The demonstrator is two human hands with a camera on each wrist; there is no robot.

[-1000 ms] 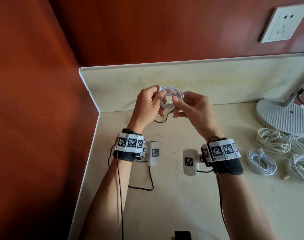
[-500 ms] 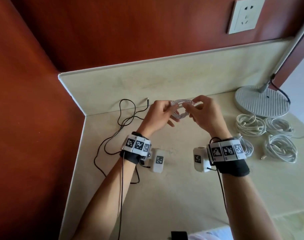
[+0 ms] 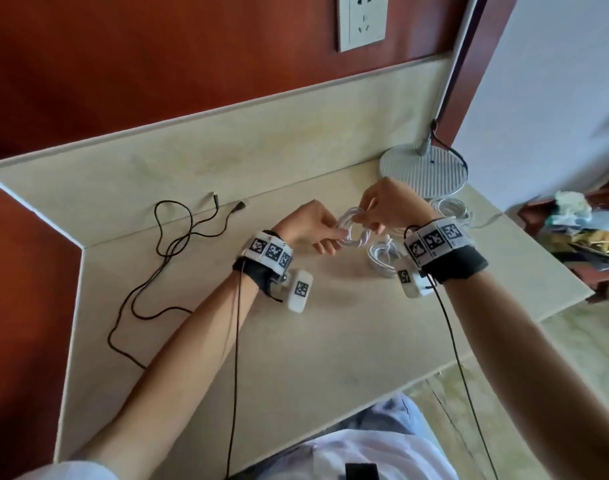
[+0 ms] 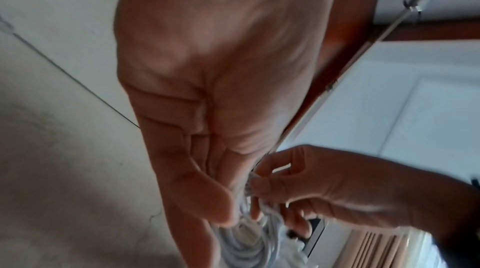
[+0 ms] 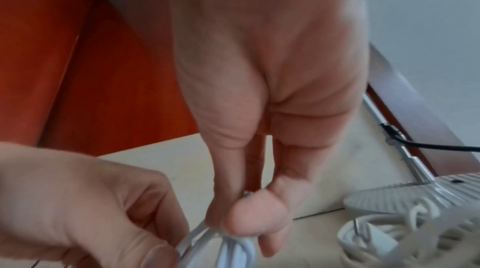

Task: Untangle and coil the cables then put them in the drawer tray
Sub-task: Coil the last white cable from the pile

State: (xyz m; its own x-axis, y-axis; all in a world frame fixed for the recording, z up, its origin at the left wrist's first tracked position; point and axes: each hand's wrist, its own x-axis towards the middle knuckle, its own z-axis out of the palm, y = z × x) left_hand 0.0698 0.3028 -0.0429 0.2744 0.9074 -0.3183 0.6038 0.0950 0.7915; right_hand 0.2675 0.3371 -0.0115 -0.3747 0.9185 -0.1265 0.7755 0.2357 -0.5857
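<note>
While both hands pinch it — left (image 3: 311,226), right (image 3: 388,207) — the white coil (image 3: 353,233) lies left-to-right.

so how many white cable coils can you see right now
3 that I can make out: one held up between the left hand and right hand, the held coil; one on the counter under the right wrist; one by the lamp base. More may be hidden behind the right arm.

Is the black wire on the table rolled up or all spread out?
Spread out. The black cable sprawls in loose bends across the counter, both plug ends lying free near the back ledge, not coiled.
</note>
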